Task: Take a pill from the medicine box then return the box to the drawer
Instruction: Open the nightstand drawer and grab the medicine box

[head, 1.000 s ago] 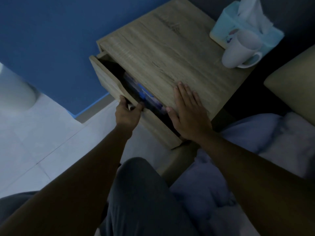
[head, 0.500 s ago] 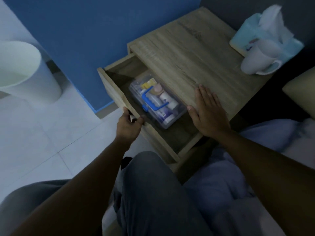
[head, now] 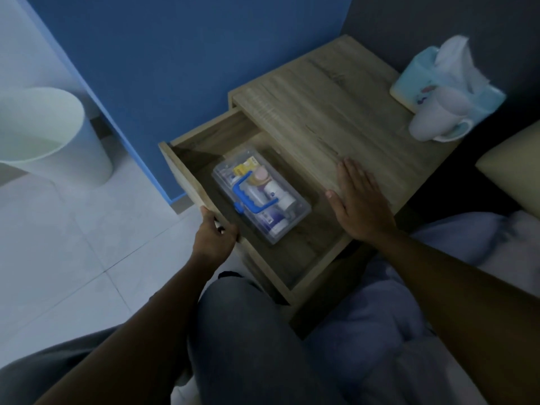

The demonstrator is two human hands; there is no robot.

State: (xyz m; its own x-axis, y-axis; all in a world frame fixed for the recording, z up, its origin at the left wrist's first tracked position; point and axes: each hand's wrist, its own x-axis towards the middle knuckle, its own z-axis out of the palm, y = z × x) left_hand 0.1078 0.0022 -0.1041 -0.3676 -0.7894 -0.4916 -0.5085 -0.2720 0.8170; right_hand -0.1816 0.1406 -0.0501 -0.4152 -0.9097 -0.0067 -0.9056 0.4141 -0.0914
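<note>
A clear plastic medicine box (head: 260,197) with a blue handle lies closed in the open drawer (head: 187,173) of a wooden nightstand (head: 336,112). Small bottles and packets show through its lid. My left hand (head: 214,233) is shut on the drawer's front panel, just left of the box. My right hand (head: 358,200) rests flat, fingers spread, on the nightstand top near its front edge, to the right of the box.
A white mug (head: 438,119) and a light blue tissue box (head: 447,80) stand at the nightstand's far right corner. A white bin (head: 46,135) is on the tiled floor at left. A blue wall is behind; my knees and bedding lie below.
My left hand has pulled the drawer far out, uncovering the whole medicine box. My right hand has stayed flat on the nightstand top.
</note>
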